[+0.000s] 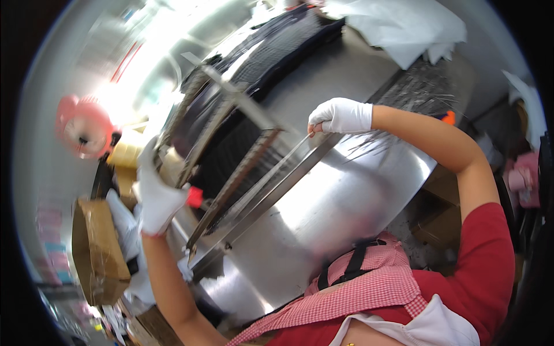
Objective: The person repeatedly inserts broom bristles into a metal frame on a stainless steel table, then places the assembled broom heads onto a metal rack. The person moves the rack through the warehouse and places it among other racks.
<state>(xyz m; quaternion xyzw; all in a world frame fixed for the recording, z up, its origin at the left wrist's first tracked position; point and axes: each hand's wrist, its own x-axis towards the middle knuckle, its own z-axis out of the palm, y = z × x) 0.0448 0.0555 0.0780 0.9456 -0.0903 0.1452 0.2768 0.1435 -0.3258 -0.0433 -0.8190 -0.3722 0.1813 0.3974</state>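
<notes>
A white glove with bare fingertips covers my right hand (341, 117). Its fingers are closed on the upper end of a thin pale rod (285, 160), which slants down to the left beside a metal frame. My left hand (158, 196), also gloved in white and blurred, is at the left side of the metal frame (236, 160). Its fingers stretch upward, with the thumb apart. Touching or close to that thumb is a small red piece (195, 197). Dark, fine-textured material (231, 153) lies beneath the frame's slanting bars.
The shiny metal table (306, 207) has a long metal edge bar (277, 199). Dark ribbed sheets (283, 49) lie at the back, white sheeting (404, 29) and thin dark strands (418, 89) at back right. Left are a pink fan (86, 127) and an open cardboard box (101, 251).
</notes>
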